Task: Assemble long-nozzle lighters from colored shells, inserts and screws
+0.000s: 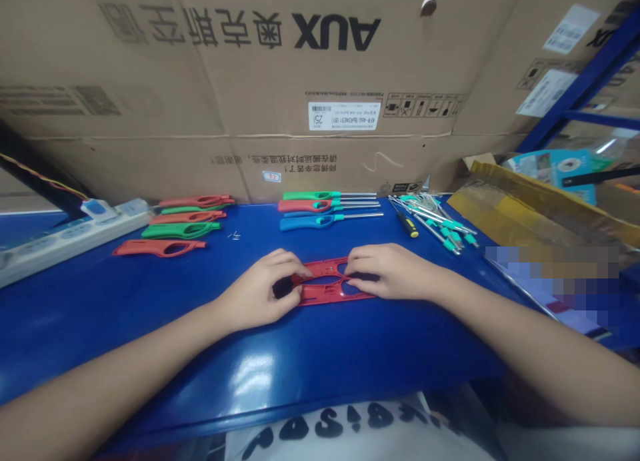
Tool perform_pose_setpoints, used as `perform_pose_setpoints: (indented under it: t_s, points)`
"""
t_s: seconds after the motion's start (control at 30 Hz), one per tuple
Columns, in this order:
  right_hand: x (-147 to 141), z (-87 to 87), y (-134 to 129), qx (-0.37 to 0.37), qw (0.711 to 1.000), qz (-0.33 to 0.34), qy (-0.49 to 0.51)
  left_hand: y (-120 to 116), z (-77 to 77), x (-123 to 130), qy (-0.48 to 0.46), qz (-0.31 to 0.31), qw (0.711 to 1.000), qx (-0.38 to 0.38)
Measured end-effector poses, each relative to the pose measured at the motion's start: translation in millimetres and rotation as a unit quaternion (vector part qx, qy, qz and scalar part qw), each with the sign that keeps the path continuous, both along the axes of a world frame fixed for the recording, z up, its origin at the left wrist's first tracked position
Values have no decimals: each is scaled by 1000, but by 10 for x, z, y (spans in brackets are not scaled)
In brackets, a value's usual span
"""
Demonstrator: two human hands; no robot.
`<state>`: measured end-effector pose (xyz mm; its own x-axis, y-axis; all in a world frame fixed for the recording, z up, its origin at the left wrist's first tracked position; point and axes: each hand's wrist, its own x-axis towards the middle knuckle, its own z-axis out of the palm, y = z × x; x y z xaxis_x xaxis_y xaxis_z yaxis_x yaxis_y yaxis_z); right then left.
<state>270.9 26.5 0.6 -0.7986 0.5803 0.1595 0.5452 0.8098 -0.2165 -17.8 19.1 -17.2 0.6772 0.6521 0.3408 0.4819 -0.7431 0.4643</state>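
Note:
Two red plastic shell halves lie side by side on the blue table, the upper half (325, 269) just behind the lower half (333, 293), their inner sides facing up. My left hand (270, 288) grips their left ends, thumb on the lower half and fingers on the upper one. At the right ends, around the handle openings, my right hand (387, 271) holds both halves between thumb and fingers. The fingertips partly cover the ends of the shells.
Red and green handle shells (183, 230) lie back left beside a white power strip (75, 238). Lighters with metal tubes (307, 222) lie behind my hands. Back right are metal tubes with green parts (450, 228), a screwdriver (407, 224) and a yellow-taped carton (530, 208). Cardboard (225, 81) stands behind.

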Motion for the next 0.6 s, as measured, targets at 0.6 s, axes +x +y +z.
perform_pose_setpoints:
  t_s: [0.6]
  points:
    - [851,299,553,66,847,-516,-104,-66,78,-34,64,34,992,99]
